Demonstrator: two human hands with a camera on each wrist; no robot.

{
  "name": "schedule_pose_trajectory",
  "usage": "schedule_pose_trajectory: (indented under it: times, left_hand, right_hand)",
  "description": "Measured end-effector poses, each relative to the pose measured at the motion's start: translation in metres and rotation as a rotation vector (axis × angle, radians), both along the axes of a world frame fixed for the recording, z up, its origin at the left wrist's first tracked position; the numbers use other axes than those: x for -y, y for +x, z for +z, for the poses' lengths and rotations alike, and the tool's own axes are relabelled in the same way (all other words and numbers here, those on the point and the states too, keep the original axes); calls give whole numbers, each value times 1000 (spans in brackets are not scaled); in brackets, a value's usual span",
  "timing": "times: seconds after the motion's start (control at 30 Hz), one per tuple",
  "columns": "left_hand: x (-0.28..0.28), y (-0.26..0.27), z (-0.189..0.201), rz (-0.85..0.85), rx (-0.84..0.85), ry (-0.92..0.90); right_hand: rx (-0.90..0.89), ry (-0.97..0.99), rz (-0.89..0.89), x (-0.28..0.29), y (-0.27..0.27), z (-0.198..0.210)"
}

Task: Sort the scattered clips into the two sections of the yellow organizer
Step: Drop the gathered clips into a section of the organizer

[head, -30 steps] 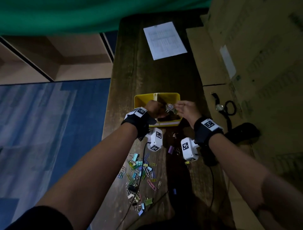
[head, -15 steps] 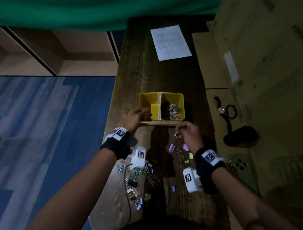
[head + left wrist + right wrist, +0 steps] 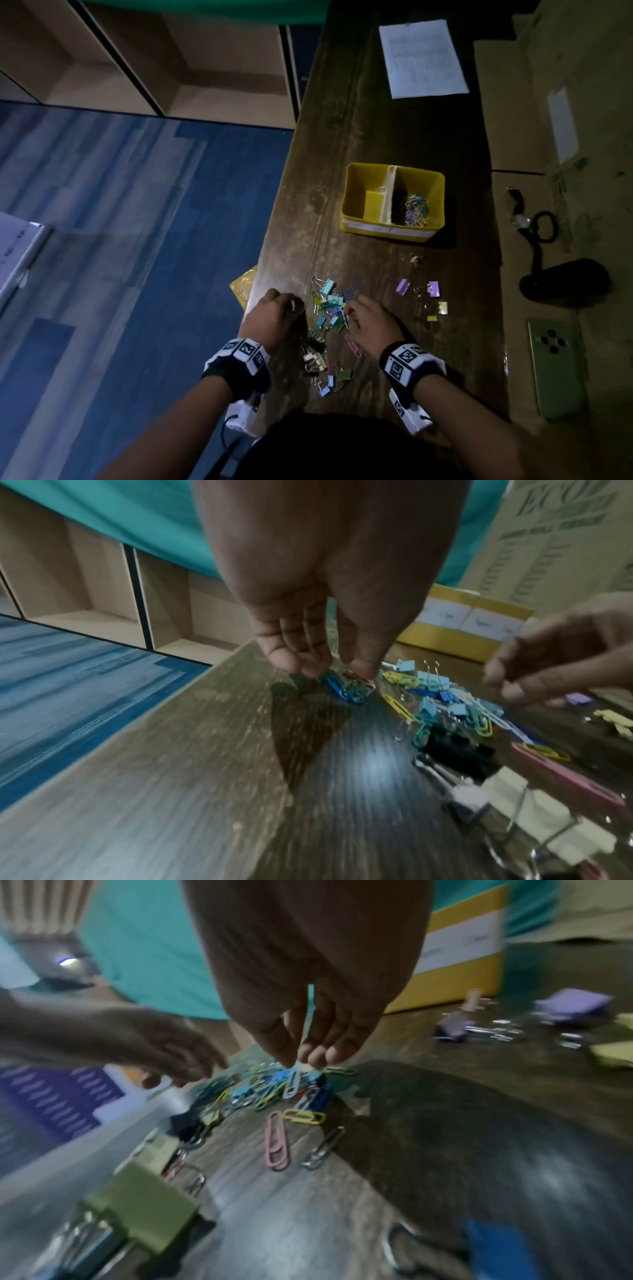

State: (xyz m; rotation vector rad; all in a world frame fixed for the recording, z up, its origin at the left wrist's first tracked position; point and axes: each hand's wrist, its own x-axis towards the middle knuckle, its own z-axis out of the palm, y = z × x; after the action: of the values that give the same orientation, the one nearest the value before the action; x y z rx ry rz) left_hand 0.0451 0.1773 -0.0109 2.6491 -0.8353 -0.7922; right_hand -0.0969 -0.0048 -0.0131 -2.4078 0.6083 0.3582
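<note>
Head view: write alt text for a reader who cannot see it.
Two hands, the left hand and the right hand, reach into a pile of coloured clips at the near end of a dark wooden table. Farther along stands a yellow organizer, paper clips in its right section. A sheet of paper lies at the far end.

Large letters "ECO" on cardboard box (image 3: 561,542), organizer labels (image 3: 445,614) illegible

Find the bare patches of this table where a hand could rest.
Free: dark wood between the white paper sheet and the yellow plastic organizer; also left of the organizer. Crowded: the heap of coloured clips between both hands.
</note>
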Motion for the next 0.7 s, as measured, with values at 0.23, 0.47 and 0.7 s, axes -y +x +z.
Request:
schedule_pose_trajectory:
  times: [0.23,0.47,0.7]
  left_hand:
    - [4,-5,-15,-23,118,22]
    - [13,1,-29,52,49,-53]
    - [10,-9,-36,-224,147,54]
  right_hand:
    - [21,-93,282,-12,20,-4]
    - [38,-137,371,-4,-7,-13]
    - [47,-194,370,7,-41,-15]
